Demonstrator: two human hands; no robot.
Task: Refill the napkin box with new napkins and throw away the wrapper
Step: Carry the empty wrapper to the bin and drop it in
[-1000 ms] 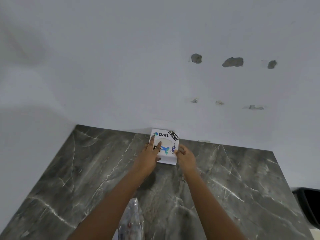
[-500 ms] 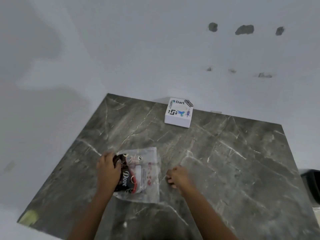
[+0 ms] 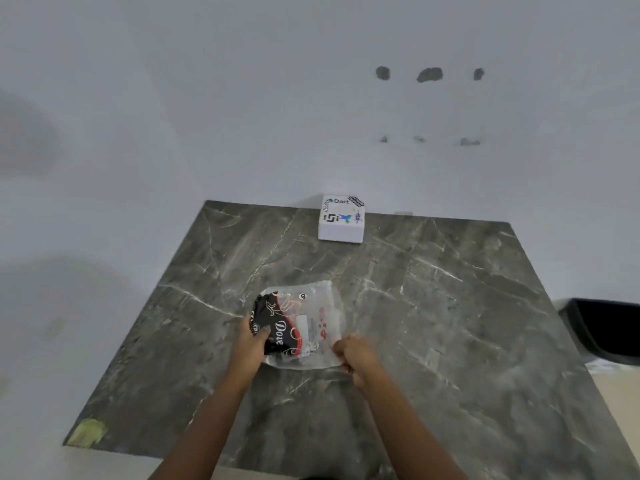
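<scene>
Napkin box (image 3: 341, 219) sits closed on the table (image 3: 450, 306); both hands' fingers, left hand (image 3: 250, 344) and right hand (image 3: 353, 355), clamp the seemingly empty wrapper (image 3: 304, 327), with only binning (image 3: 606, 327) left

The dark grey marble-look counter (image 3: 433, 306) is smooth, faintly sheened, with white veins. On it, the crinkled clear plastic wrapper with black print (image 3: 304, 323) is glossy. At the far edge, the white square napkin box with stickers (image 3: 342, 220) looks matt. The white wall (image 3: 242, 116) is matt, with rough chipped patches.
</scene>
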